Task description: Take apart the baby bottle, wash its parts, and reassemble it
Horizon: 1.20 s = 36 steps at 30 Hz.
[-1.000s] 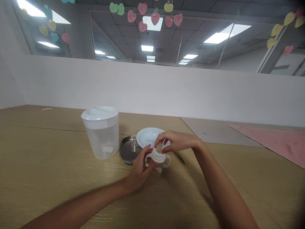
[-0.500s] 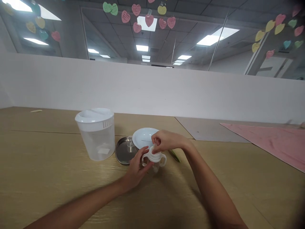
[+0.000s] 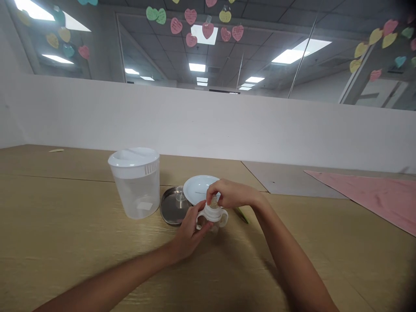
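Note:
A baby bottle (image 3: 213, 213) with a white collar and two white side handles is in front of me, its clear body partly hidden. My left hand (image 3: 191, 225) is closed around its left handle and collar. On top of the bottle is a translucent nipple (image 3: 214, 202). My right hand (image 3: 224, 193) reaches over from the right, its fingers curled and pinching at the nipple. Just behind the hands sits a white plate (image 3: 195, 186), partly covered by the right hand. To the left lies a metal tray (image 3: 170, 210) with a small clear cap (image 3: 180, 194) in it.
A translucent bucket with a white lid (image 3: 136, 186) stands left of the tray. A thin green object (image 3: 242, 215) lies right of the bottle. Pink cloth (image 3: 357, 190) covers the table's right side. A white wall (image 3: 195, 121) runs behind the table.
My right hand's fingers have shifted on the bottle top, and more of the nipple shows between them. My left hand keeps its hold. The whole view has shifted slightly.

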Tool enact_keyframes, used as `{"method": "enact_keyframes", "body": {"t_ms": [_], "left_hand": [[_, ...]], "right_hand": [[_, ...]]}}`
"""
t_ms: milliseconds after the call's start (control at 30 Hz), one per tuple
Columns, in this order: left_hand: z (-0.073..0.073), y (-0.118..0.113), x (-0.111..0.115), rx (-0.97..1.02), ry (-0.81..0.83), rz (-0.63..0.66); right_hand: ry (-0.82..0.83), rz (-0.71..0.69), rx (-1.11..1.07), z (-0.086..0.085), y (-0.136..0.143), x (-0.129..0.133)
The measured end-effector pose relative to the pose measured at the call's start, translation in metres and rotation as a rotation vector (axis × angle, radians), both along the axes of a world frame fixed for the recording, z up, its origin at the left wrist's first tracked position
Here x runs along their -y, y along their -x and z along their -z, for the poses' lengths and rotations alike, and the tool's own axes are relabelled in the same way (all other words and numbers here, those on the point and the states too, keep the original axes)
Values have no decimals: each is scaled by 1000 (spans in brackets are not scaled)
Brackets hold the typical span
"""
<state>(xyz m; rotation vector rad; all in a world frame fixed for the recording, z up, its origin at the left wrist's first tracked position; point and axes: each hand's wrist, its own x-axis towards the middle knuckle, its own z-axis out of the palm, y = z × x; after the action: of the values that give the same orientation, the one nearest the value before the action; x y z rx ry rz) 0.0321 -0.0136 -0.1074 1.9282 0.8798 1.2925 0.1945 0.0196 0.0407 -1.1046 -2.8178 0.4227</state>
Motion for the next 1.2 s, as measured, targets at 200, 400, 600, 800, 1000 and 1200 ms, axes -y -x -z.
{"method": "enact_keyframes", "body": {"t_ms": [200, 400, 600, 800, 1000, 1200], "left_hand": [[-4, 2, 2, -56, -36, -20], [-5, 2, 3, -48, -6, 13], [1, 1, -1, 23, 29, 16], [1, -4, 2, 117, 133, 20], [4, -5, 6, 135, 176, 31], [-10, 9, -12, 138, -54, -227]], "right_hand": [[190, 252, 18, -1, 0, 4], [96, 329, 82, -1, -1, 3], [-33, 139, 85, -3, 5, 11], [-175, 285, 249, 10, 26, 13], [-130, 301, 197, 10, 23, 10], [-46, 316, 185, 11, 15, 5]]}}
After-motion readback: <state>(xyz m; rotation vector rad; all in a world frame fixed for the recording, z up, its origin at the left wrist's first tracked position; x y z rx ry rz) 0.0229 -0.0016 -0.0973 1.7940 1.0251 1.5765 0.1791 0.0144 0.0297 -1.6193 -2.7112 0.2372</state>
